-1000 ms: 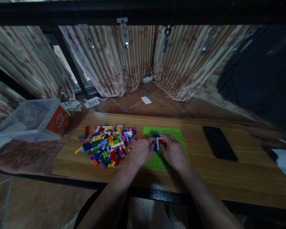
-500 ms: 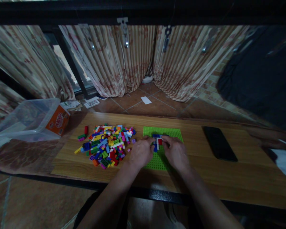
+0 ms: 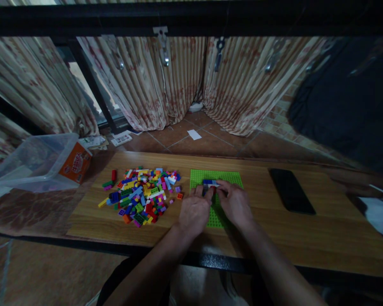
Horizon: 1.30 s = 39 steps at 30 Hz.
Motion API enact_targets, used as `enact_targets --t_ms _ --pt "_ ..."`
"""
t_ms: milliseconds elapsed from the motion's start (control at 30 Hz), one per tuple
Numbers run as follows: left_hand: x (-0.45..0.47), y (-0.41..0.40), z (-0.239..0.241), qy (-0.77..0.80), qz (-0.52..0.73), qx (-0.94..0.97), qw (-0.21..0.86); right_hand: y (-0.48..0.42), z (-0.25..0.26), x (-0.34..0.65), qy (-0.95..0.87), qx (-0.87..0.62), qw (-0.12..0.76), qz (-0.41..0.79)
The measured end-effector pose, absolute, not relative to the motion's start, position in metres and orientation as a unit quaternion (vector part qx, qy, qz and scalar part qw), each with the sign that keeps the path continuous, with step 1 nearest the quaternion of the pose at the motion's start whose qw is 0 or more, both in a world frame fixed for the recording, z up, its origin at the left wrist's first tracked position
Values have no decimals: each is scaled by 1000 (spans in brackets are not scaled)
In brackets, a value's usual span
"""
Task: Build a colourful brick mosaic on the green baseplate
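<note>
- Left hand [image 3: 194,211] has shifted right since the earlier frame, its index finger now reaching onto the brick build [image 3: 208,182]; an orange brick [image 3: 180,196] has appeared right of the pile.
- Curtains [image 3: 140,80], pleated and floral-striped cloth, hang across the top.
- Wood-grained counter [image 3: 332,233], smooth and long, crosses the lower frame.
- Clear plastic box [image 3: 47,180] with an orange label stands at the left edge.
- Brick pile [image 3: 143,195], glossy, many-coloured blocks, spreads left of centre, well apart from the right hand [image 3: 236,205].
- Green studded baseplate [image 3: 196,175], square, lies at centre, partly covered by both hands.
- Black phone [image 3: 292,191], flat and rectangular, rests at right.
- Blue, white and red, the build sits over the baseplate between the hands; right thumb and index finger bend about its right end. Whether either hand's fingers pinch it, I cannot tell.
</note>
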State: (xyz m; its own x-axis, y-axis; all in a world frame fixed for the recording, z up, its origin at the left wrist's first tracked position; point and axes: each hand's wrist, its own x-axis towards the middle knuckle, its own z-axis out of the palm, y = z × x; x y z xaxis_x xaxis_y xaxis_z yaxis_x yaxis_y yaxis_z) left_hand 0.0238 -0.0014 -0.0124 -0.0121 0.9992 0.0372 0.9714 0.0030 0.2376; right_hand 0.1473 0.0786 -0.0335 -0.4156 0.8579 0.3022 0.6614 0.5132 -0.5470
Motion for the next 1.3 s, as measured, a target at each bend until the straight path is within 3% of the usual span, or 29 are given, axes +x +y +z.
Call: enact_targets --t_ms 333,800,1100,1300 --pt "32 0 -6 722 51 689 43 77 -36 144 -820 -472 280 162" --pt "44 9 5 743 9 665 81 74 -34 141 -790 -479 302 235" --pt "47 6 -5 756 42 652 45 75 -35 143 -794 -463 300 255" --pt "33 -2 -11 745 118 655 54 83 -25 155 -756 -492 355 246"
